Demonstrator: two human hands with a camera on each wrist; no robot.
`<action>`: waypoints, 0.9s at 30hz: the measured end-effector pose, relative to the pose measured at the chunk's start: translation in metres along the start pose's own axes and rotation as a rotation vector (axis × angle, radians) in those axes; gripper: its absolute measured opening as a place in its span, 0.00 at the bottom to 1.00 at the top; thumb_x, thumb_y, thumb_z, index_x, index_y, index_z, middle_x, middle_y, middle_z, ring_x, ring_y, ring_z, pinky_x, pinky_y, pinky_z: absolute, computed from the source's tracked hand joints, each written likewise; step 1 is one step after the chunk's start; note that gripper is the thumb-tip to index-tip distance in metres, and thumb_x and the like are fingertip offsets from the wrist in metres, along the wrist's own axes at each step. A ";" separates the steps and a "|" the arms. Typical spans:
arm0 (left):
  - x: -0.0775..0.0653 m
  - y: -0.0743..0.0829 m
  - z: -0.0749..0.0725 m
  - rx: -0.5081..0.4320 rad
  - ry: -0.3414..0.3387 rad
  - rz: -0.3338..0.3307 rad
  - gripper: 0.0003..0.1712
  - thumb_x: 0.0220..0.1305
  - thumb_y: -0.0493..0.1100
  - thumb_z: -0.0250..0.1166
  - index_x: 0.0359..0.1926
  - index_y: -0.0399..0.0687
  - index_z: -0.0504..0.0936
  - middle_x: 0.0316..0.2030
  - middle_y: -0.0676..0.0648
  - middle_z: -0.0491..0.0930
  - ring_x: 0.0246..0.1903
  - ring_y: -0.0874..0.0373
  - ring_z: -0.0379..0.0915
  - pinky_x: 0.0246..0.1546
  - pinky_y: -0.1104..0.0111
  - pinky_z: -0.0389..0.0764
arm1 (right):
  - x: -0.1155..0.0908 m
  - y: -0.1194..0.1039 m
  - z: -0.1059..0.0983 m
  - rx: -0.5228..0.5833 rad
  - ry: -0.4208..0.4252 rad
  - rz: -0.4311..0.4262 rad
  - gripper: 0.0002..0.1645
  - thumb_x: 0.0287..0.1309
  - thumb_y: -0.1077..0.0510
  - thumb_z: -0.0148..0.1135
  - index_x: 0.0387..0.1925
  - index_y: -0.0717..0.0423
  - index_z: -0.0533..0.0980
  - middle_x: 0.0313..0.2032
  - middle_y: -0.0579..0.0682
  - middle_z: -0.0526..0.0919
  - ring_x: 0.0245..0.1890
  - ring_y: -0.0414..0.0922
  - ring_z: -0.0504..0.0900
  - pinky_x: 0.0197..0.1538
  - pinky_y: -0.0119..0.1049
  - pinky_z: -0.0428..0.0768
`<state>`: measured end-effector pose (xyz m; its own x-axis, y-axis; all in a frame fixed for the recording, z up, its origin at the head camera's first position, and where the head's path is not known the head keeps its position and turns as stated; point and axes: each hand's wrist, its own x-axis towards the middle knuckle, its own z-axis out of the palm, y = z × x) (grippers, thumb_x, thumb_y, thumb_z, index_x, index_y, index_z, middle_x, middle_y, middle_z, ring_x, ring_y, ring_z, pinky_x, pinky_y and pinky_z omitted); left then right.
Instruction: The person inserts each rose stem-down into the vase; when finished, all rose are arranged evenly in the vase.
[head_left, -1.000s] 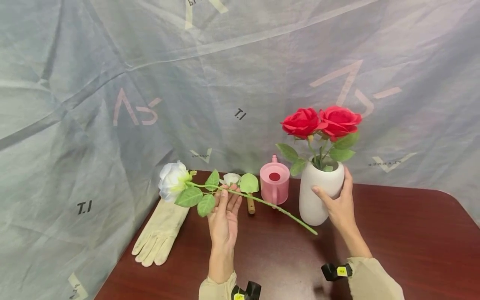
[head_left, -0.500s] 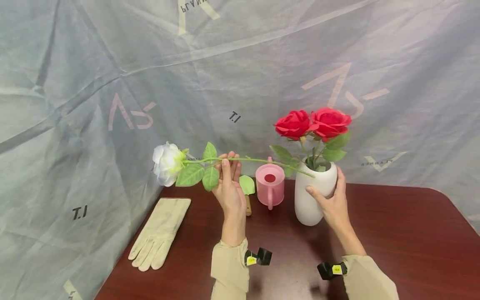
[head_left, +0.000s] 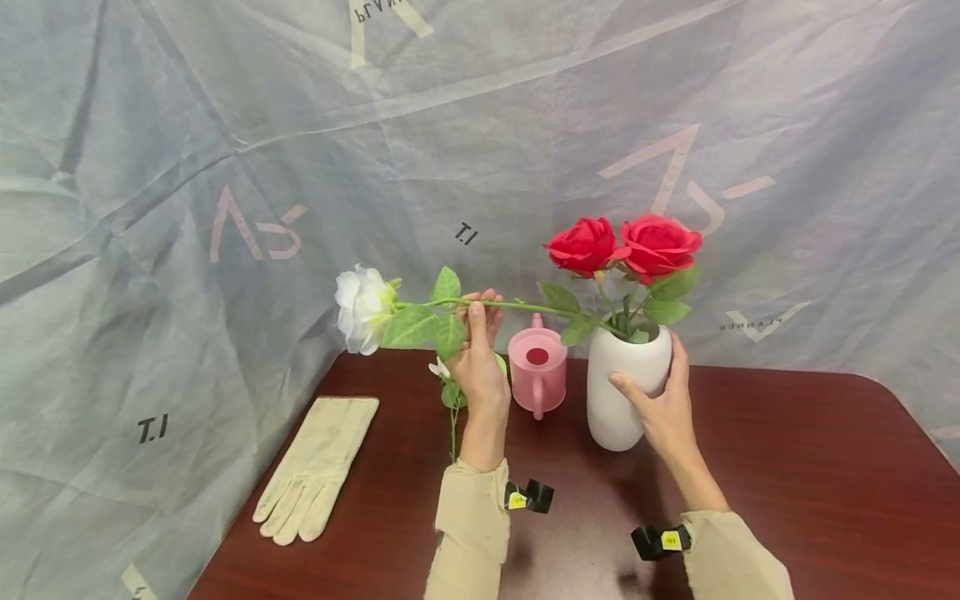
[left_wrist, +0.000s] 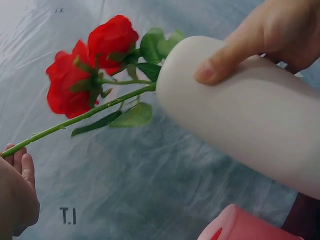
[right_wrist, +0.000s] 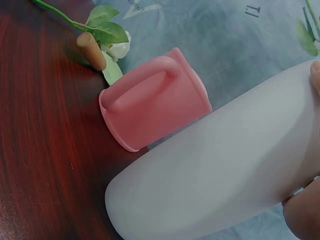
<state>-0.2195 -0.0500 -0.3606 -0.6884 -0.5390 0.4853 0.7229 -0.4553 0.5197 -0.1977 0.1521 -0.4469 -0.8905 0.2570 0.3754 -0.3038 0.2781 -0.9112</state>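
My left hand (head_left: 482, 362) pinches the green stem of a white artificial rose (head_left: 363, 310) between thumb and fingers. The rose lies sideways in the air, bloom to the left. Its stem end reaches the rim of a white vase (head_left: 624, 400), as the left wrist view also shows. Around the vase's right side my right hand (head_left: 667, 417) is wrapped, thumb across the front. Two red roses (head_left: 583, 247) stand in the vase with their leaves at its mouth. Inside the vase, the stems are hidden.
A pink watering can (head_left: 537, 371) stands left of the vase. Behind my left wrist lie a second white flower (right_wrist: 120, 47) and a small trowel with a wooden handle (right_wrist: 91, 51). Cream work gloves (head_left: 318, 467) lie at the table's left edge. Grey sheeting (head_left: 420, 183) hangs behind.
My left hand has risen and moved right with the white rose, bringing its stem end from in front of the vase up to the rim. The right hand still holds the vase.
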 end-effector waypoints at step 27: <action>-0.054 -0.012 0.049 0.321 -0.301 -0.161 0.09 0.58 0.28 0.63 0.40 0.26 0.78 0.35 0.35 0.81 0.32 0.39 0.79 0.26 0.56 0.81 | -0.001 0.001 0.002 -0.020 -0.020 -0.005 0.57 0.50 0.57 0.70 0.72 0.41 0.43 0.65 0.49 0.55 0.55 0.49 0.64 0.49 0.49 0.64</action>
<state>-0.1940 0.0193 -0.3587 -0.8109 -0.2286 0.5386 0.5835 -0.2480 0.7733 -0.1977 0.1507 -0.4482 -0.8956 0.2373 0.3764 -0.3016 0.2982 -0.9056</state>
